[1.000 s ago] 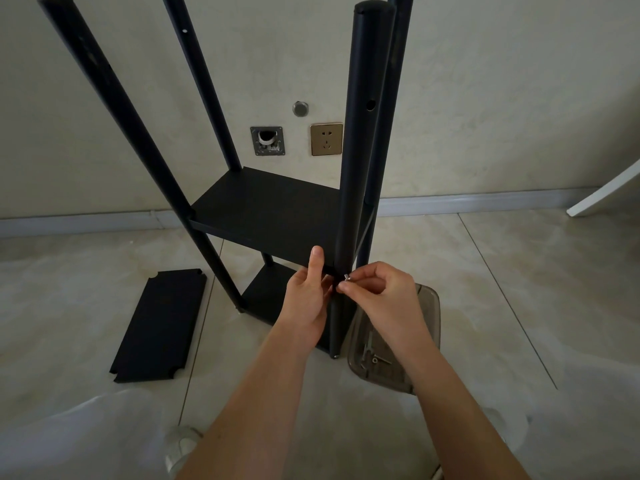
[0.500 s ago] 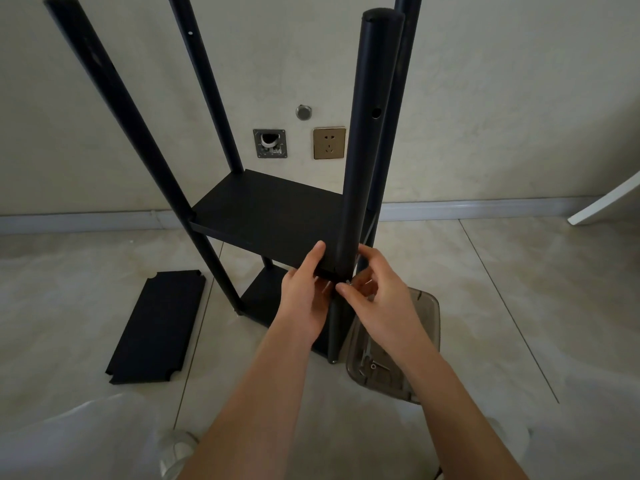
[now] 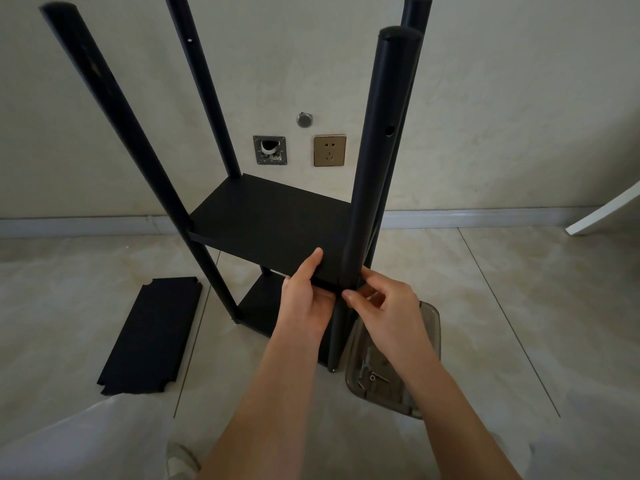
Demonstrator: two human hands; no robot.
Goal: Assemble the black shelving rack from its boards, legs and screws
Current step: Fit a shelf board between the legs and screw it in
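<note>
Shelving rack (image 3: 273, 220), black, part-built, upright on the tiled floor (image 3: 519, 306) before the wall.
Your left hand (image 3: 306, 296) grips the near edge of the upper board (image 3: 270, 223), thumb on top, just beside the near right leg (image 3: 377, 161). Your right hand (image 3: 384, 306) has fingers curled at that leg's joint; whether it pinches a screw, you cannot tell. Spare board (image 3: 152, 336) flat at left. Clear tray (image 3: 429, 327) with screws beside the leg's foot.

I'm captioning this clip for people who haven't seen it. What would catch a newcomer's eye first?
The half-built black rack in the middle, four legs rising past its upper shelf. Both hands meet at its near right leg: the left hand holds the shelf edge, the right hand pinches at the joint. A spare board lies on the floor, left.
</note>
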